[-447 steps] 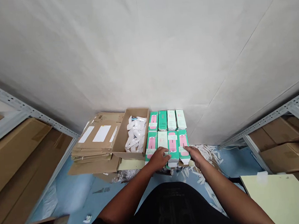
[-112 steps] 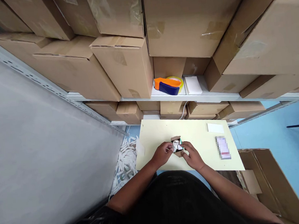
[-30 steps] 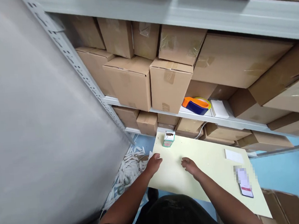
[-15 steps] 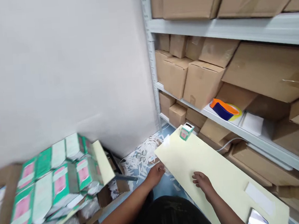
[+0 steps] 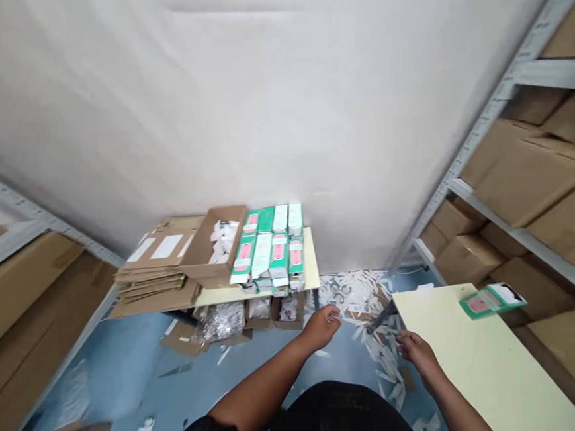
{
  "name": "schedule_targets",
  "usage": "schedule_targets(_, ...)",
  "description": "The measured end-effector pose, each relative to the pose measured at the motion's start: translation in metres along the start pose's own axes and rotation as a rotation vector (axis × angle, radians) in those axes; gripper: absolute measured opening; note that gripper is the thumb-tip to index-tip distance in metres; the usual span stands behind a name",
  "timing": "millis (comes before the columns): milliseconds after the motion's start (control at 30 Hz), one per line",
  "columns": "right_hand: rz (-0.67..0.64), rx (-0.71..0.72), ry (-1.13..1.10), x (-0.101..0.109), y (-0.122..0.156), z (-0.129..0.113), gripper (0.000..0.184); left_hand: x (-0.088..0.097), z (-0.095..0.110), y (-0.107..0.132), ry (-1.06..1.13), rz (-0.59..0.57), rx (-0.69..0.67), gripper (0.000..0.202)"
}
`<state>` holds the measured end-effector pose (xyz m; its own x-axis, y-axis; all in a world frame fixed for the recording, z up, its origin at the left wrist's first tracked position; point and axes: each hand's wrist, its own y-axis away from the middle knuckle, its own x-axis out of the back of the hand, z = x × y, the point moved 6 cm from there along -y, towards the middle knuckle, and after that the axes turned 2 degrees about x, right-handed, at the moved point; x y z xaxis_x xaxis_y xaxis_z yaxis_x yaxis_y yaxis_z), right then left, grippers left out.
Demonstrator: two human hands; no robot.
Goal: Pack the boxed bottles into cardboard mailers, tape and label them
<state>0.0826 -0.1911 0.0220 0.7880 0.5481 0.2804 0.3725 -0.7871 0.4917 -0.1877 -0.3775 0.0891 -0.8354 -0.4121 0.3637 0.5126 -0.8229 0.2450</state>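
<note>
My left hand [image 5: 322,325] hangs in the air over the blue floor, fingers loosely curled, holding nothing I can see. My right hand [image 5: 413,349] rests at the near left edge of the pale yellow table [image 5: 478,366], fingers curled and empty. A green and pink carton [image 5: 491,300] stands open on that table's far side, apart from both hands. Ahead, several more green and pink cartons [image 5: 270,250] lie in rows on a low yellow board [image 5: 312,266].
An open cardboard box [image 5: 210,248] with white pieces and a pile of flattened cardboard [image 5: 155,272] sit left of the cartons. White paper scraps [image 5: 361,296] litter the floor. Shelving with brown boxes [image 5: 528,176] lines the right; more boxes [image 5: 19,290] stand left.
My view has swung left from the shelves to the wall and the low board. My left hand came off the table's corner and moved out over the floor.
</note>
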Motion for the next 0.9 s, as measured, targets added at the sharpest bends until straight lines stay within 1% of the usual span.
schedule_targets(67, 0.001, 0.024, 0.002, -0.030, 0.001, -0.022, 0.055, 0.036, -0.016, 0.014, 0.016, 0.013, 0.014, 0.034)
schedule_targets(133, 0.008, 0.045, -0.014, -0.059, 0.005, -0.041, 0.057, 0.068, -0.030, 0.027, 0.033, 0.018, 0.022, 0.035)
schedule_targets(233, 0.004, 0.088, -0.045, -0.101, 0.012, -0.062, 0.057, 0.103, -0.047, 0.042, 0.062, 0.021, 0.023, 0.036)
schedule_targets(333, 0.003, 0.111, -0.083, -0.134, 0.020, -0.073, 0.055, 0.123, -0.058, 0.052, 0.092, 0.028, 0.033, 0.037)
schedule_targets(400, -0.007, 0.118, -0.098, -0.148, 0.025, -0.076, 0.053, 0.130, -0.061, 0.056, 0.107, 0.034, 0.039, 0.037)
schedule_targets(467, -0.037, 0.127, -0.086, -0.157, 0.026, -0.077, 0.052, 0.131, -0.062, 0.059, 0.116, 0.041, 0.047, 0.037)
schedule_targets(567, -0.071, 0.149, -0.057, -0.156, 0.021, -0.077, 0.050, 0.127, -0.059, 0.061, 0.125, 0.066, 0.064, 0.037)
schedule_targets(700, -0.089, 0.190, -0.077, -0.135, 0.008, -0.084, 0.048, 0.113, -0.046, 0.055, 0.137, 0.104, 0.066, 0.032)
schedule_targets(800, -0.078, 0.229, -0.060, -0.108, 0.003, -0.098, 0.046, 0.092, -0.027, 0.040, 0.131, 0.094, 0.063, 0.030)
schedule_targets(867, -0.037, 0.293, -0.023, -0.078, 0.002, -0.113, 0.043, 0.072, -0.013, 0.025, 0.117, 0.049, 0.064, 0.032)
schedule_targets(900, 0.006, 0.342, 0.009, -0.058, 0.002, -0.123, 0.040, 0.059, -0.005, 0.015, 0.103, 0.018, 0.065, 0.034)
